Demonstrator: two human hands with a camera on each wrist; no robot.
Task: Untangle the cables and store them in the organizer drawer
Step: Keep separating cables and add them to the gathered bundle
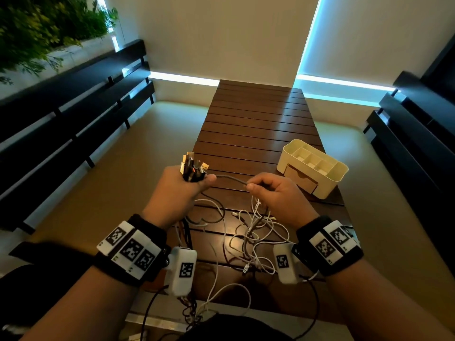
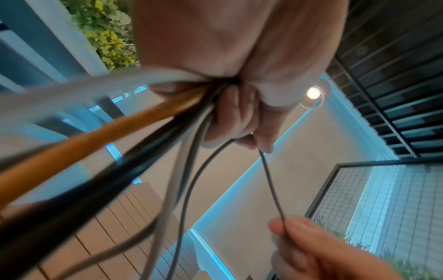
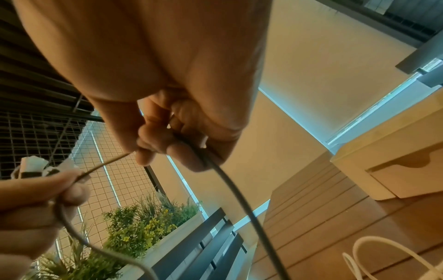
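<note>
A left hand (image 1: pixel 177 185) clutches a bundle of mixed cable plugs (image 1: pixel 194 168) above the slatted dark-wood bench (image 1: pixel 258 119) while the right hand (image 1: pixel 275 190) pinches one thin grey cable (image 1: pixel 230 179) stretched between them. Drawing it out slowly should avoid tightening the white and dark tangle (image 1: pixel 248 237) beneath, near the cream plastic organizer (image 1: pixel 339 173) with its closed drawer (image 1: pixel 299 178).

A dark brown slatted wooden table (image 1: pixel 258 124) carries a cream organizer (image 1: pixel 312 166) with a small front drawer (image 1: pixel 299 177) on its right side, and a loose tangle of cables (image 1: pixel 248 239) at its near end.
</note>
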